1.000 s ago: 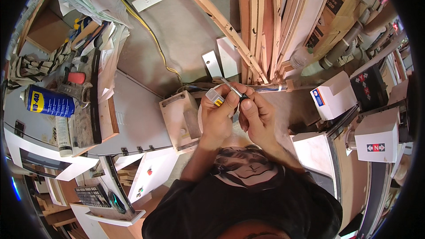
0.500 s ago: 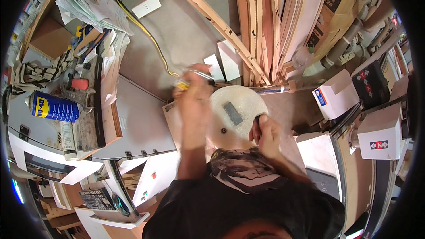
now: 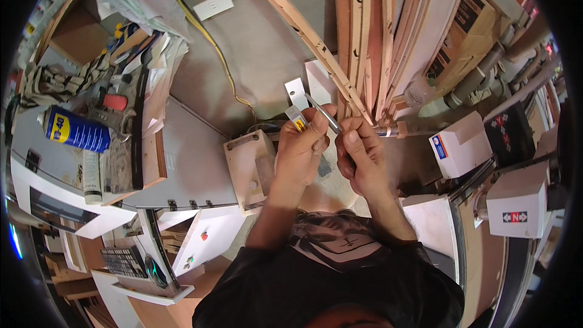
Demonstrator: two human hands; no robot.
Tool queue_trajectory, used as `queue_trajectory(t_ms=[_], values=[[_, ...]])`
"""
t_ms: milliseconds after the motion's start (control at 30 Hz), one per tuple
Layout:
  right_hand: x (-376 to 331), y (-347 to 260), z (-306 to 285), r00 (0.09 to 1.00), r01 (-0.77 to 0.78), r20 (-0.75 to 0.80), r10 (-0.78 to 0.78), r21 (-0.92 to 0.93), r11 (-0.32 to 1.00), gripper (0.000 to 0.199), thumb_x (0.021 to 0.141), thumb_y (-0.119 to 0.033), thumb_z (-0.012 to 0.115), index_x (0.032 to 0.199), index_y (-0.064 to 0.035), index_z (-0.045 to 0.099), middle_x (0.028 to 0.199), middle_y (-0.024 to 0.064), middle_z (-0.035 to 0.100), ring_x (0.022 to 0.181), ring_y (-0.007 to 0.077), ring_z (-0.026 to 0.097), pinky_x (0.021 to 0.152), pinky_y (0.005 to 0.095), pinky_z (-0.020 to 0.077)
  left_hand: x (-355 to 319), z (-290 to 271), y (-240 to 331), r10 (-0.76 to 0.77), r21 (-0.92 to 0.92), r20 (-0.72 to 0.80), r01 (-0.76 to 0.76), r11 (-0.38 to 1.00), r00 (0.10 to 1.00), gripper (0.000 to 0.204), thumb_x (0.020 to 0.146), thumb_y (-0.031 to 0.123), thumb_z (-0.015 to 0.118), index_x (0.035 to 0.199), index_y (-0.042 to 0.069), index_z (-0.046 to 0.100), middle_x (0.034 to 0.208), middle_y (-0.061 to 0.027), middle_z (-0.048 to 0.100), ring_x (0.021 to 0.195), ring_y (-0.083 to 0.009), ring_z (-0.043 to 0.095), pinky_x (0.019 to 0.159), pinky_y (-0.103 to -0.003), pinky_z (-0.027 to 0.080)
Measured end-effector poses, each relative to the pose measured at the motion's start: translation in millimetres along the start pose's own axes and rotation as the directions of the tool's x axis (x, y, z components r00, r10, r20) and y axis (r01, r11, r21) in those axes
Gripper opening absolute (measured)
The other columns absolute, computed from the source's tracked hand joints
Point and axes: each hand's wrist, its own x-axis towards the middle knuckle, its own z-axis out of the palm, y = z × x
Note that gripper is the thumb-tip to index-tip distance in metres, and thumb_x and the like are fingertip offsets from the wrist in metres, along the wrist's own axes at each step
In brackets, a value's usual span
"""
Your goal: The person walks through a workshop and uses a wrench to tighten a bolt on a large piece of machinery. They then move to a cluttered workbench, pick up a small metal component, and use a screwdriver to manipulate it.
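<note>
My left hand [image 3: 303, 143] is closed around a slim, tapered silver metal tool [image 3: 322, 113] and a small clear plastic case with a yellow label [image 3: 297, 119]. The tool's thin tip points up and to the left, away from me. My right hand [image 3: 363, 155] meets it at the thicker end, fingers curled and pressed together. Something dark shows under those fingers, mostly covered, its kind unclear. Below both hands a grey rectangular block [image 3: 326, 168] lies on a pale round top, partly hidden by my fingers.
A wooden box [image 3: 249, 173] stands left of my hands. Long timber strips [image 3: 358, 36] lean beyond them. A blue spray can [image 3: 78, 130] lies on the cluttered left bench. White boxes [image 3: 463, 140] stand at right, and a yellow cable [image 3: 215, 54] runs along the floor.
My left hand has moved right with the tool and case. My right hand has risen from the round top's near edge, and both hands now meet above it.
</note>
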Motion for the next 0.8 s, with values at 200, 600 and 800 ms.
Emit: queue_trajectory(t_ms=[200, 600, 800], values=[[6, 3, 15, 0.988, -0.042, 0.143, 0.055, -0.086, 0.995, 0.031, 0.107, -0.033, 0.053, 0.102, -0.0031, 0.061, 0.069, -0.0009, 0.051, 0.044, 0.0032, 0.035, 0.04, 0.0204, 0.0251, -12, -5, 8, 0.118, 0.064, -0.006, -0.117, 0.991, 0.993, 0.034, 0.094, 0.034, 0.072, 0.106, 0.002, 0.072, 0.099, -0.0027, 0.07, 0.064, -0.003, 0.05, 0.054, -0.019, 0.036], [5, -3, 25, 0.964, 0.206, 0.191, -0.184, -0.104, 0.973, 0.027, 0.102, -0.026, 0.064, 0.104, 0.0011, 0.062, 0.072, -0.0013, 0.057, 0.054, 0.0009, 0.043, 0.046, 0.0189, 0.0293, -24, -1, 19, 0.216, 0.025, 0.08, -0.219, 0.975, 0.973, 0.035, 0.096, 0.034, 0.07, 0.113, 0.003, 0.07, 0.107, -0.0074, 0.071, 0.069, -0.0052, 0.052, 0.058, -0.02, 0.036], [9, 0, 23, 0.968, 0.194, 0.158, -0.196, 0.024, 0.981, 0.027, 0.101, -0.026, 0.066, 0.104, 0.0, 0.061, 0.07, -0.0018, 0.056, 0.053, 0.0008, 0.041, 0.045, 0.0195, 0.0292, -19, -2, 11, 0.31, -0.005, 0.125, -0.312, 0.95, 0.943, 0.032, 0.093, 0.028, 0.074, 0.113, 0.003, 0.069, 0.109, -0.009, 0.072, 0.07, -0.0072, 0.055, 0.059, -0.021, 0.04]])
